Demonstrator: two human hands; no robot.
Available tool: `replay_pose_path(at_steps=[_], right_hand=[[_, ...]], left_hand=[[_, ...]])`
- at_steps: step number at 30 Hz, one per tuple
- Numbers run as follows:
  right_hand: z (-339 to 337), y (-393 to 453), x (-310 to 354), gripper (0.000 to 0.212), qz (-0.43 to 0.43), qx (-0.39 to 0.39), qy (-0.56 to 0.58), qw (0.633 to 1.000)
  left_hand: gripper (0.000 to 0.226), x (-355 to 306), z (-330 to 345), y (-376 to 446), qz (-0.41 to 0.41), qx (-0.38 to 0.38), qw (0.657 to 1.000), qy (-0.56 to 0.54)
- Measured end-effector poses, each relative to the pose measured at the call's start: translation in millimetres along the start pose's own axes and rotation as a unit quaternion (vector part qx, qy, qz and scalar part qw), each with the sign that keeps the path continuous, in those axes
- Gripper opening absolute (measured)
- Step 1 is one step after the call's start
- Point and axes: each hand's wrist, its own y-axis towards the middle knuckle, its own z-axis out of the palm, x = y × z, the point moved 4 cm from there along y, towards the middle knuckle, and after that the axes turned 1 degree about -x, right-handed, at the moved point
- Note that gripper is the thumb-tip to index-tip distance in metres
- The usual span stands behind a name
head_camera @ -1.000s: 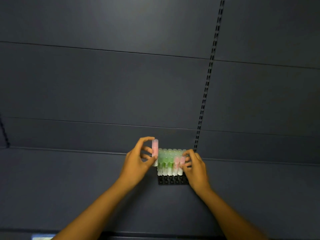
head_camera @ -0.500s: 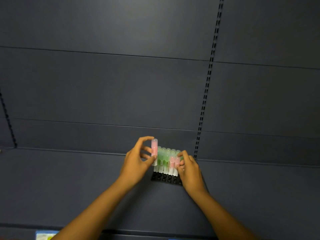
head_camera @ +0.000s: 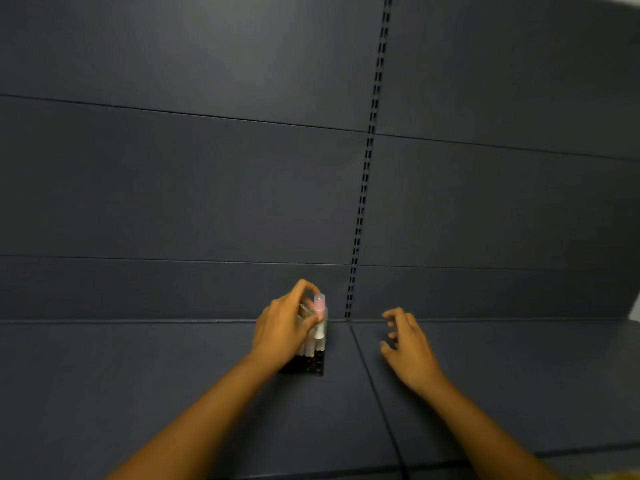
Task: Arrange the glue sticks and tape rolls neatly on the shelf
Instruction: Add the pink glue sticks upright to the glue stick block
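The left hand (head_camera: 282, 329) pinches a pink glue stick (head_camera: 319, 315) above the rack (head_camera: 311, 365) on the shelf (head_camera: 138, 375); the right hand (head_camera: 408, 344) hovers apart, loose and empty. Judged step: seating this stick; next needs lowering it straight into a free slot.

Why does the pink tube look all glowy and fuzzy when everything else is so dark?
Head view: dim light on the dark grey metal shelf; the pale pink translucent glue stick in the left hand is overexposed and soft; straight panel seams bow from the wide lens.
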Motion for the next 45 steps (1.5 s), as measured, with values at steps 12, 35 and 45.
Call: replay_pose_path(at_steps=[12, 35, 45], right_hand=[[-6.2, -14.4, -23.1, 0.040, 0.007, 0.005, 0.007, 1.000], [-6.5, -3.8, 1.6, 0.073, 0.019, 0.183, -0.241, 0.953], [0.7, -17.0, 48.7, 0.084, -0.009, 0.184, -0.271, 0.945]], left_hand=[[0.015, 17.7, 36.3, 8.2, 0.102, 0.007, 0.982, 0.156], [0.046, 13.4, 26.0, 10.4, 0.125, 0.118, 0.935, 0.309], [0.046, 40.3, -53.1, -25.7, 0.007, 0.166, 0.942, 0.293]])
